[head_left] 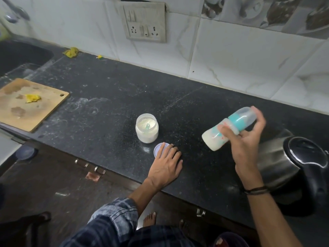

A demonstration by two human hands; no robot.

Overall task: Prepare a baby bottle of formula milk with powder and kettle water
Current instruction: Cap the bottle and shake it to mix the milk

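Bottle [212, 139], milky, tilted, centre-right of frame above tabletop [106, 104]; right grip [243, 139] wrapped round its middle. Left grip [167, 164] released, fingers flat on lid [158, 148], centre. Open powder jar [146, 130] just above lid. Kettle [284, 163] lower right.

The bottle [212, 139] I hold is translucent plastic. The kettle [274, 157] near right is brushed metal, its lid [306, 150] glossy black. The counter [124, 97] is polished speckled stone and the left board [26, 113] is matt wood.
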